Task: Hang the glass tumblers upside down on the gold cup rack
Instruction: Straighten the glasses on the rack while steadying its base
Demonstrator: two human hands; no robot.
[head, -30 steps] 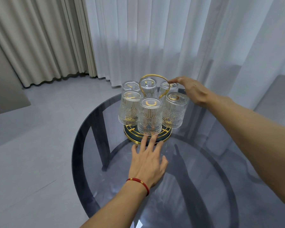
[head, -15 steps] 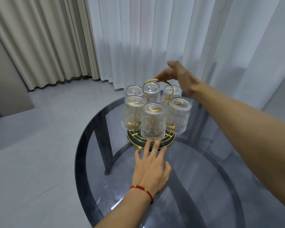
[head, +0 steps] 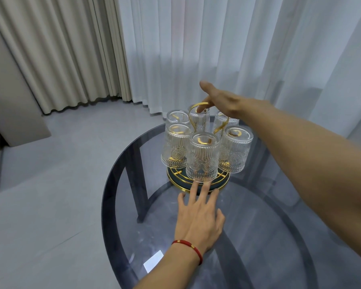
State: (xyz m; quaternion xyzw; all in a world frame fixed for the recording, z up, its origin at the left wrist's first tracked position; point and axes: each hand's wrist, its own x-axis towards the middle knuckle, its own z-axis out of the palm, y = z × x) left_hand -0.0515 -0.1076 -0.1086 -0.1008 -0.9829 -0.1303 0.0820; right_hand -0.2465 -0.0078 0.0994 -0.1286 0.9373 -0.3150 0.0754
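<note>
The gold cup rack [head: 222, 183] stands on a round base at the far side of the table, its loop handle [head: 193, 107] rising in the middle. Several ribbed glass tumblers hang upside down around it, the nearest one [head: 202, 157] at the front. My left hand [head: 198, 213] lies flat and open on the glass, fingertips touching the base's front rim. My right hand [head: 221, 101] hovers over the handle's top, thumb raised, fingers spread, one fingertip resting at the loop. It holds nothing.
The rack sits on a round smoked-glass table [head: 258, 236] with a dark frame beneath. White sheer curtains [head: 217, 49] hang just behind the table, beige drapes [head: 61, 49] to the left. A grey tiled floor [head: 50, 184] lies around it.
My right hand lifted from the back right tumbler and moved left to the top of the gold handle. My left hand stayed flat against the base.
</note>
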